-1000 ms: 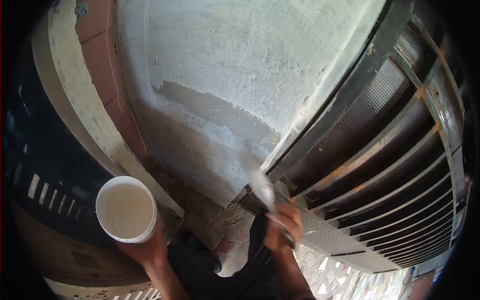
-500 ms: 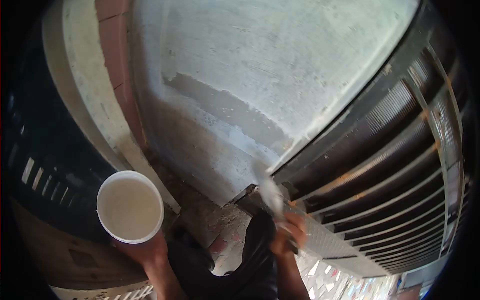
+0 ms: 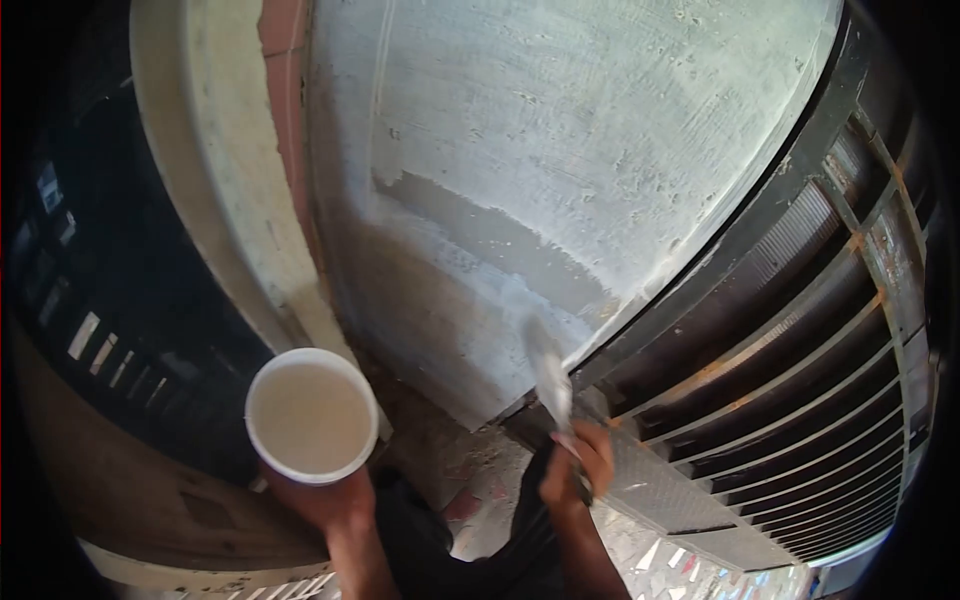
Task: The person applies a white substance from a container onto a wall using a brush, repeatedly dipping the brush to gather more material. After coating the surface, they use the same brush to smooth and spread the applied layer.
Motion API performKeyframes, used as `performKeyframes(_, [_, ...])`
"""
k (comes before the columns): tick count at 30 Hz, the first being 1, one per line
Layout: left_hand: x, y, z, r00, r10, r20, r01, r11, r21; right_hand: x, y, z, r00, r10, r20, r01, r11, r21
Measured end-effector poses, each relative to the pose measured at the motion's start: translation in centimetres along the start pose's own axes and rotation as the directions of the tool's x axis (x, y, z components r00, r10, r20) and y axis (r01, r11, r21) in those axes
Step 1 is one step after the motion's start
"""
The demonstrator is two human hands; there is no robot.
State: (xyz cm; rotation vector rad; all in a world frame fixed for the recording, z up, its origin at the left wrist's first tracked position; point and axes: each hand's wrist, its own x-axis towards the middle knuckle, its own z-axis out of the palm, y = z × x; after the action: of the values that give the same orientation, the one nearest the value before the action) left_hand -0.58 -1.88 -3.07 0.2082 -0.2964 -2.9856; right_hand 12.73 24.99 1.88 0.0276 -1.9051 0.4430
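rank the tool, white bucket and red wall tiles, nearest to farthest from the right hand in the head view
1. Tool: in the right hand itself.
2. White bucket: to its left, in the left hand.
3. Red wall tiles: toward the upper left.

Left grip [image 3: 325, 500] supports a white bucket [image 3: 310, 478], mouth up, pale inside. Right grip [image 3: 580, 465] wraps the handle of a brush [image 3: 556, 390]; head blurred, points toward pale wall [image 3: 600, 120], contact unclear. Darker grey band [image 3: 500, 235] slants across wall. Dark barred gate [image 3: 790, 400] stands at right, rust on some bars. Broken tile pieces [image 3: 690, 562] show below.
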Motion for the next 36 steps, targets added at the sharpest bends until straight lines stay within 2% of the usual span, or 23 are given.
performKeyframes(2, [-0.4,0.2,1.4,1.000,-0.004,-0.009,0.004,1.000,-0.013,3.5,-1.4,5.1,0.997,0.022,0.073,-0.036,0.981,0.192])
performKeyframes(5, [-0.3,0.1,1.8,0.999,0.008,-0.052,-0.007,1.000,0.022,8.1,-1.9,14.3,0.993,-0.099,0.069,0.072,0.946,0.317])
performKeyframes(6, [-0.6,0.2,2.7,0.999,0.009,-0.040,-0.009,1.000,0.018,9.0,-2.0,16.8,0.990,-0.126,0.067,0.096,0.934,0.344])
performKeyframes(7, [-1.1,0.2,4.3,0.995,0.001,-0.102,-0.002,1.000,-0.013,10.1,-1.8,18.9,0.985,-0.157,0.065,0.123,0.923,0.365])
performKeyframes(8, [-1.6,0.3,5.4,0.986,-0.014,-0.169,0.007,0.999,-0.043,11.2,-1.5,20.3,0.985,-0.163,0.060,0.132,0.925,0.357])
performKeyframes(9, [-1.8,0.5,5.9,0.986,-0.023,-0.165,0.014,0.999,-0.051,12.3,-1.2,21.4,0.977,-0.191,0.099,0.152,0.938,0.312])
performKeyframes(11, [-2.0,0.1,6.3,0.980,0.024,-0.197,-0.025,1.000,-0.004,13.0,0.0,21.0,0.963,-0.224,0.150,0.180,0.949,0.258])
performKeyframes(12, [-2.1,-0.1,5.8,0.978,0.019,-0.208,-0.022,1.000,-0.013,12.9,0.9,19.7,0.965,-0.231,0.126,0.209,0.964,0.167])
performKeyframes(14, [-1.7,-0.2,4.4,0.991,0.129,-0.033,-0.126,0.988,0.085,12.3,2.0,16.2,0.970,-0.230,0.078,0.225,0.972,0.071])
performKeyframes(15, [-2.0,0.1,4.6,0.987,0.148,-0.056,-0.143,0.986,0.080,11.1,1.7,13.6,0.973,-0.221,0.067,0.216,0.974,0.071])
performKeyframes(17, [-2.6,0.0,5.9,0.993,0.081,-0.084,-0.075,0.995,0.070,8.8,1.6,10.4,0.978,-0.210,0.007,0.209,0.977,0.048])
performKeyframes(18, [-2.6,0.0,5.4,0.990,0.094,-0.101,-0.087,0.993,0.073,9.1,1.0,10.7,0.978,-0.209,0.022,0.208,0.976,0.064])
performKeyframes(20, [-2.3,0.2,4.2,0.996,0.080,0.048,-0.084,0.992,0.091,9.5,-0.6,12.3,0.974,-0.217,0.061,0.199,0.954,0.224])
performKeyframes(21, [-1.9,0.1,4.0,0.995,0.074,0.064,-0.080,0.991,0.110,10.0,-1.1,14.4,0.974,-0.198,0.113,0.149,0.928,0.340])
performKeyframes(23, [-1.7,-0.2,4.2,0.988,0.125,-0.089,-0.118,0.990,0.083,10.9,-1.5,19.6,0.946,-0.225,0.232,0.143,0.935,0.323])
performKeyframes(25, [-1.7,0.0,4.8,0.989,0.114,-0.098,-0.107,0.991,0.078,11.1,-0.4,25.0,0.923,-0.248,0.296,0.146,0.934,0.327])
performKeyframes(26, [-1.9,-0.1,5.1,0.986,0.106,-0.132,-0.098,0.993,0.064,11.2,0.6,25.4,0.923,-0.257,0.288,0.160,0.933,0.321])
performKeyframes(28, [-2.1,-0.1,5.2,0.993,0.094,-0.073,-0.090,0.994,0.056,11.0,1.4,25.6,0.949,-0.230,0.216,0.193,0.965,0.179])
performKeyframes(30, [-2.4,0.3,5.8,0.992,0.117,-0.043,-0.115,0.992,0.054,10.1,1.4,20.8,0.981,-0.179,0.069,0.173,0.981,0.081])
performKeyframes(32, [-2.4,0.4,6.8,0.996,0.033,-0.078,-0.036,0.999,-0.038,8.9,0.8,15.8,0.981,-0.191,-0.035,0.193,0.980,0.042])
performKeyframes(33, [-2.4,0.6,6.2,0.998,0.041,0.036,-0.042,0.999,0.019,8.6,0.0,15.6,0.980,-0.196,-0.024,0.197,0.979,0.057])
performKeyframes(35, [-2.3,0.4,5.8,0.999,0.043,0.022,-0.043,0.999,0.017,7.9,-0.8,14.6,0.977,-0.211,-0.031,0.213,0.960,0.180])
performKeyframes(36, [-2.5,0.4,5.7,0.999,0.037,0.018,-0.037,0.999,0.021,8.1,-1.0,15.5,0.975,-0.212,0.072,0.189,0.952,0.240])
